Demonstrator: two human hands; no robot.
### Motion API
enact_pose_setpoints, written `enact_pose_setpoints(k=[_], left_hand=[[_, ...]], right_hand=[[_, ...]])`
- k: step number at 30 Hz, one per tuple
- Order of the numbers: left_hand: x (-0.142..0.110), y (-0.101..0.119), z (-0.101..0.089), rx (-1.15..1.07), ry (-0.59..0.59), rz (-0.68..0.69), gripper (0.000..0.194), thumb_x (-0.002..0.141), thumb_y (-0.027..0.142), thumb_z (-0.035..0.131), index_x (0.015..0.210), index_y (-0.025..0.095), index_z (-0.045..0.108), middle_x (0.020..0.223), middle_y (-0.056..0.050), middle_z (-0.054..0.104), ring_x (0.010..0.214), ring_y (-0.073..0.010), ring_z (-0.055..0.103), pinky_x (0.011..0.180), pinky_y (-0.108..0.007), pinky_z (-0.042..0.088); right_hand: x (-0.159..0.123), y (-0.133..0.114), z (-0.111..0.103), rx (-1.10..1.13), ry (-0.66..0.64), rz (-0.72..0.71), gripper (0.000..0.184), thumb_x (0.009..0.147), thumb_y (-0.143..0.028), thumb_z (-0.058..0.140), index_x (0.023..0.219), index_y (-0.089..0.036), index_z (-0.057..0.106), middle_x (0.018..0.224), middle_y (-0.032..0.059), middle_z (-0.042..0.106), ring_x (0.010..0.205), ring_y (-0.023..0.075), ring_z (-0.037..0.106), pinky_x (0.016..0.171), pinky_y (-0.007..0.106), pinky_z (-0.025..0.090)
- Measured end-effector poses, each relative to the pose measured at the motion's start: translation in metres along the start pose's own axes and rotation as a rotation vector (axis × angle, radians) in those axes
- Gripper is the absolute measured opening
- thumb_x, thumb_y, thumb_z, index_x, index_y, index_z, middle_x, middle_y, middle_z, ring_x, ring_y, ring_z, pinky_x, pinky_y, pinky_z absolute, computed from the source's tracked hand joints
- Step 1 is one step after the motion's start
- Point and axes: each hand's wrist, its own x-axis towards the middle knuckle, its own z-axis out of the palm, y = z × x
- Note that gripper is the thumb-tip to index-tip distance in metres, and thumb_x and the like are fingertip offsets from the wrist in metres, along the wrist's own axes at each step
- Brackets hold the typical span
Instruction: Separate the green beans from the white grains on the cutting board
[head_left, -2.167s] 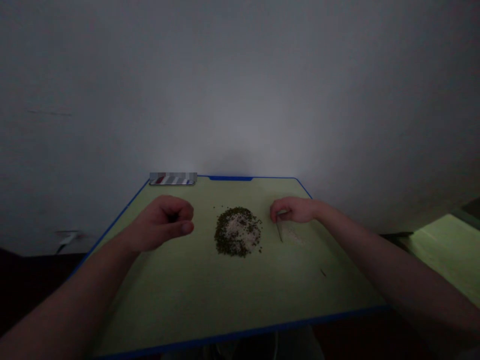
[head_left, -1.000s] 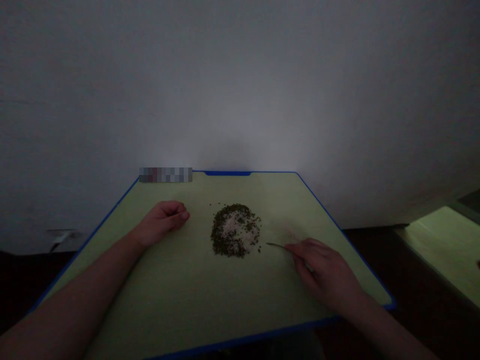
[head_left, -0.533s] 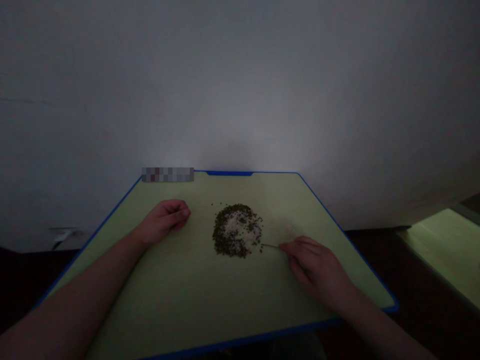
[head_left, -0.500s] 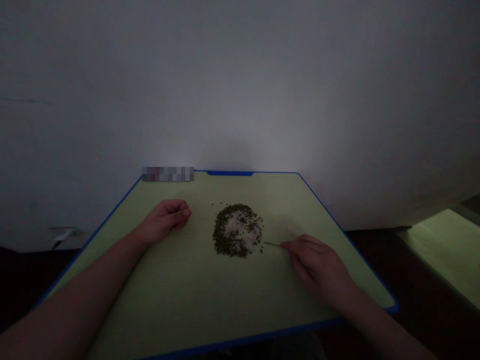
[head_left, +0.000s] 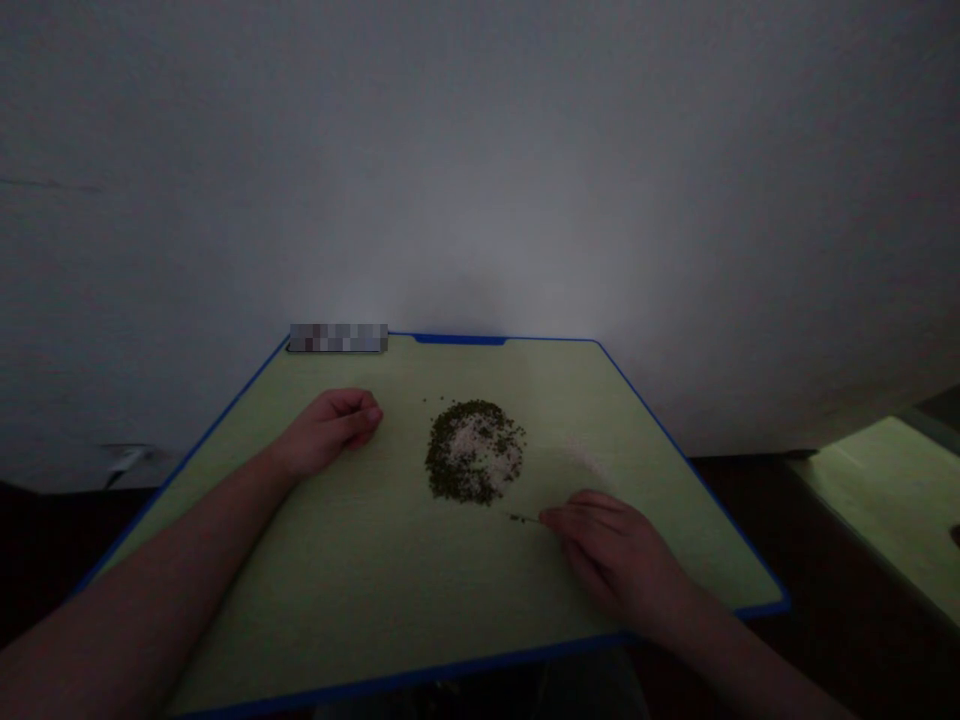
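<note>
A mixed heap of small green beans (head_left: 448, 485) and whitish grains (head_left: 495, 463) that look like rice lies mid-table. To its lower right, my right hand (head_left: 619, 550) pinches a thin, dark stick (head_left: 531, 519) that points left. A few green beans (head_left: 516, 517) sit by the tip, just apart from the heap's near edge. My left hand (head_left: 330, 430) rests on the table left of the heap, curled into a loose fist with nothing visible in it.
A pale scatter of grains (head_left: 583, 457) lies right of the heap. The yellowish table (head_left: 375, 600) has a blue rim and stands against a grey wall (head_left: 480, 180). A blurred-out flat object (head_left: 337, 338) is at its far left corner. Another pale surface (head_left: 892, 490) stands at right.
My right hand has moved left and toward me with the stick. Several beans now lie by the tip, apart from the heap. My left hand stays in place.
</note>
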Motion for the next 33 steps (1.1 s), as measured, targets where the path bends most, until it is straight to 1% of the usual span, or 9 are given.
enact_pose_setpoints(k=[4, 10, 13, 17, 21, 26, 30, 33], left_hand=[[0.000, 0.001, 0.000, 0.022, 0.005, 0.009, 0.027, 0.075, 0.037, 0.051, 0.057, 0.018, 0.045, 0.047, 0.004, 0.041, 0.044, -0.0074, 0.035, 0.043, -0.021, 0.028], [0.000, 0.003, 0.001, 0.063, 0.023, 0.002, 0.026, 0.074, 0.038, 0.050, 0.057, 0.018, 0.045, 0.047, 0.004, 0.042, 0.043, -0.0079, 0.037, 0.043, -0.021, 0.030], [0.000, 0.003, 0.001, 0.062, 0.018, 0.013, 0.027, 0.074, 0.038, 0.050, 0.056, 0.018, 0.045, 0.047, 0.004, 0.042, 0.043, -0.0078, 0.036, 0.042, -0.021, 0.030], [0.001, 0.000, 0.001, 0.080, 0.024, 0.010, 0.026, 0.074, 0.037, 0.049, 0.057, 0.019, 0.045, 0.046, 0.004, 0.041, 0.043, -0.0081, 0.036, 0.042, -0.021, 0.030], [0.001, -0.002, 0.000, 0.054, 0.013, 0.013, 0.026, 0.074, 0.037, 0.050, 0.056, 0.019, 0.045, 0.047, 0.004, 0.041, 0.043, -0.0081, 0.036, 0.043, -0.022, 0.030], [0.000, 0.002, 0.001, 0.051, 0.009, -0.003, 0.026, 0.074, 0.037, 0.051, 0.057, 0.019, 0.046, 0.047, 0.004, 0.042, 0.043, -0.0080, 0.037, 0.043, -0.022, 0.030], [0.000, 0.003, 0.001, 0.047, 0.009, 0.000, 0.027, 0.073, 0.038, 0.053, 0.056, 0.018, 0.045, 0.046, 0.004, 0.041, 0.043, -0.0075, 0.037, 0.043, -0.021, 0.030], [0.000, 0.002, 0.001, 0.042, 0.003, 0.001, 0.028, 0.073, 0.039, 0.053, 0.057, 0.018, 0.046, 0.047, 0.004, 0.042, 0.043, -0.0072, 0.036, 0.042, -0.021, 0.029]], right_hand=[[-0.002, -0.012, -0.002, 0.033, -0.029, -0.045, 0.030, 0.080, -0.008, 0.045, 0.108, -0.015, 0.055, 0.091, 0.0073, 0.066, 0.085, 0.0182, 0.057, 0.076, 0.034, 0.049], [-0.009, -0.034, -0.001, 0.076, -0.027, -0.127, 0.034, 0.078, -0.005, 0.044, 0.109, -0.014, 0.053, 0.095, 0.0078, 0.067, 0.086, 0.0172, 0.058, 0.078, 0.033, 0.049], [-0.011, -0.046, 0.000, 0.088, 0.005, -0.173, 0.029, 0.079, -0.005, 0.043, 0.105, -0.013, 0.055, 0.091, 0.0080, 0.068, 0.081, 0.0158, 0.060, 0.074, 0.030, 0.050], [-0.012, -0.057, 0.001, 0.046, 0.106, -0.224, 0.022, 0.083, -0.010, 0.044, 0.101, -0.014, 0.057, 0.085, 0.0061, 0.070, 0.072, 0.0139, 0.061, 0.068, 0.027, 0.051], [-0.011, -0.063, 0.002, -0.004, 0.194, -0.266, 0.017, 0.085, -0.012, 0.045, 0.094, -0.013, 0.059, 0.079, 0.0042, 0.071, 0.066, 0.0126, 0.061, 0.066, 0.025, 0.052], [-0.011, -0.065, 0.005, 0.000, 0.250, -0.323, 0.013, 0.084, -0.012, 0.049, 0.088, -0.012, 0.062, 0.076, 0.0026, 0.071, 0.064, 0.0110, 0.060, 0.065, 0.023, 0.052], [-0.010, -0.070, 0.002, -0.019, 0.261, -0.316, 0.015, 0.086, -0.015, 0.048, 0.085, -0.014, 0.062, 0.075, 0.0000, 0.071, 0.063, 0.0099, 0.060, 0.066, 0.022, 0.051], [-0.010, -0.072, -0.004, 0.001, 0.230, -0.298, 0.016, 0.088, -0.016, 0.046, 0.089, -0.015, 0.062, 0.076, 0.0003, 0.072, 0.066, 0.0107, 0.061, 0.068, 0.023, 0.051]])
